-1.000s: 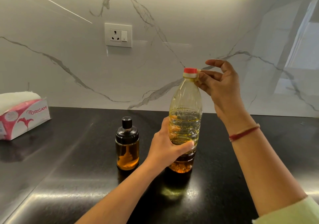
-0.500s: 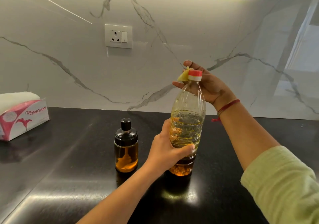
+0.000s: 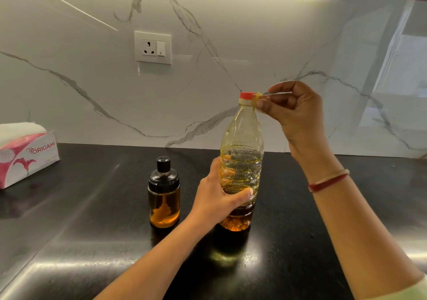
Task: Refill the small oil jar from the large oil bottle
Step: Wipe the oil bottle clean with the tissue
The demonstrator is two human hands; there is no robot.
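The large clear oil bottle (image 3: 241, 158) stands upright on the black counter (image 3: 92, 242), about half full of yellow oil, with a red cap (image 3: 247, 95) on top. My left hand (image 3: 217, 198) grips its lower body. My right hand (image 3: 293, 110) is beside the cap on the right and pinches a yellow seal strip (image 3: 257, 98) that hangs from the neck. The small oil jar (image 3: 164, 195) with a black lid stands just left of the bottle, with a little amber oil at its bottom.
A pink and white tissue box (image 3: 25, 154) sits at the counter's far left. A wall socket (image 3: 153, 47) is set in the white marble backsplash behind. A cabinet underside shows at the top right.
My right hand has come round from behind the bottle's neck to its right side, pulling the yellow seal strip with it. The bottle has gone from a slight tilt back to upright.
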